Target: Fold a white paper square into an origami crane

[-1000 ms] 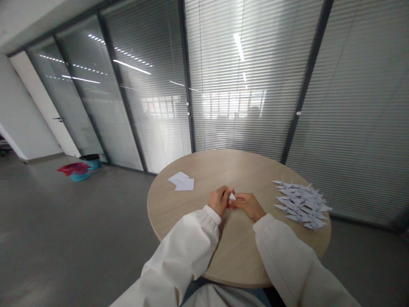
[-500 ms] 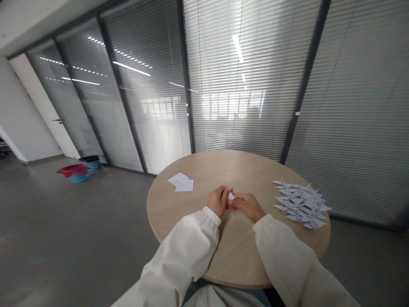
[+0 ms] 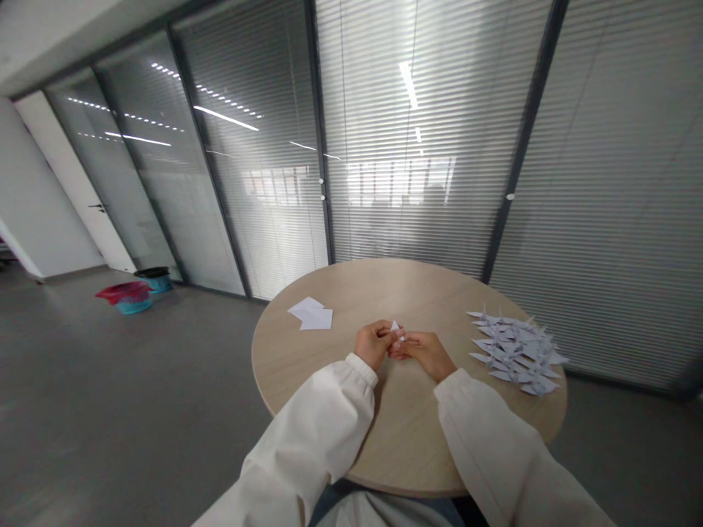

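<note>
Where the hands meet: the left hand (image 3: 374, 345) and right hand (image 3: 424, 354) are together, pinching a small folded white paper (image 3: 395, 325) between their fingertips, its tip now standing higher than a moment earlier.
Surface: a round light-wood desk (image 3: 285, 344) lies under both hands.
Desk, left: loose white paper sheets (image 3: 310, 315).
Desk, right: a heap of folded paper cranes (image 3: 516, 351).
Room: grey floor (image 3: 110, 410), a blue basket (image 3: 135, 307), glass partitions (image 3: 417, 146) with blinds.

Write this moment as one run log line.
left hand: holds folded white paper | right hand: holds same paper | nearby: paper cranes, white sheets
</note>
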The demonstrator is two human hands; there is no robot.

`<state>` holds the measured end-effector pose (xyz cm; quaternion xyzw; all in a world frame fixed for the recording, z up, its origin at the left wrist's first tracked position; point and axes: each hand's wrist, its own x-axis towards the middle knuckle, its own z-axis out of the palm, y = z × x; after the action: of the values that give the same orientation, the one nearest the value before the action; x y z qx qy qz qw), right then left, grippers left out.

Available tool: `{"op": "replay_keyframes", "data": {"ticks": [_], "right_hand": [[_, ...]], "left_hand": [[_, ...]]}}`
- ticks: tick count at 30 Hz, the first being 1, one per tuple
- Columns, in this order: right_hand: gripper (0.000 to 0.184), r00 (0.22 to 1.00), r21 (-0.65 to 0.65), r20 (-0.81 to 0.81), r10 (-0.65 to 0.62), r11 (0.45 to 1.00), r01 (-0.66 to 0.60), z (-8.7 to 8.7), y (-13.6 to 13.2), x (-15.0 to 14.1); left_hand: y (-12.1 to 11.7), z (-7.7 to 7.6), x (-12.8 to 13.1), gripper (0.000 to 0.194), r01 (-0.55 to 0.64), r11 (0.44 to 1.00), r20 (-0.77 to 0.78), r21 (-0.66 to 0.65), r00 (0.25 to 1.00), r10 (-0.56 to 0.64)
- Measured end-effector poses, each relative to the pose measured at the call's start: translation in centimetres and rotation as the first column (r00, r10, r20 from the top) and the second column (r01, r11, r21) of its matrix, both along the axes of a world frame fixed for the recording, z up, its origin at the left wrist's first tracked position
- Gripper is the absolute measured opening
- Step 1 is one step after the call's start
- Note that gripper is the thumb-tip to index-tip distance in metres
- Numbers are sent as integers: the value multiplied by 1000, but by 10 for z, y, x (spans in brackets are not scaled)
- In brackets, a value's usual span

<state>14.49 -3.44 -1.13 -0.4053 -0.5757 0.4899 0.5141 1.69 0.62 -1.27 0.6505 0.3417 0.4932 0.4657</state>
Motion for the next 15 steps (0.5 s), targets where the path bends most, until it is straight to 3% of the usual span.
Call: {"op": "replay_keyframes", "data": {"ticks": [7, 15], "right_hand": [[41, 999, 52, -4, 33, 998, -33, 2, -2, -1], [46, 1000, 77, -29, 8, 997, -6, -1, 1, 0]], "left_hand": [[3, -2, -3, 37, -76, 991, -113, 107, 990, 88], [-6, 8, -4, 35, -65, 969, -200, 239, 973, 115]]}}
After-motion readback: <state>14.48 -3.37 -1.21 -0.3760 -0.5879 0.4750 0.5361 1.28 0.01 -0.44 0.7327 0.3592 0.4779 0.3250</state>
